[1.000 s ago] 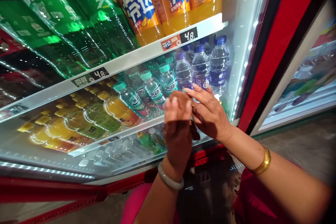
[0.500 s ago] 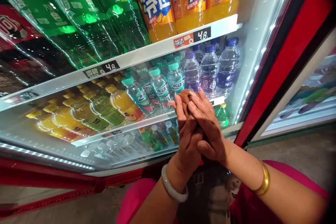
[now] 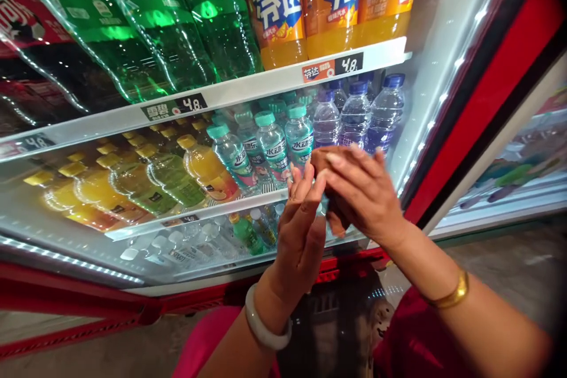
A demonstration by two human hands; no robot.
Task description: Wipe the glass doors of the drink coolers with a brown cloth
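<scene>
A crumpled brown cloth [image 3: 337, 218] hangs under my right hand [image 3: 370, 198], whose fingers lie over it and hold it against the palm. My left hand [image 3: 301, 221] is upright beside it, fingers stretched out, its fingertips close to the cloth and to the right fingertips. Whether they touch it cannot be made out. Both hands are in front of a lit drinks cooler, before small bottles with turquoise caps [image 3: 272, 144] and water bottles with blue caps [image 3: 355, 112].
Large green bottles [image 3: 221, 29] and orange bottles [image 3: 283, 12] stand on the upper shelf [image 3: 248, 84]. Yellow-capped juice bottles [image 3: 208, 168] fill the left of the shelf below. A red cooler frame [image 3: 491, 106] runs down the right. My knees are below.
My hands have come apart from their clasp around the cloth. The right has moved right with the cloth, which now hangs lower; the left has shifted left. The view has shifted slightly.
</scene>
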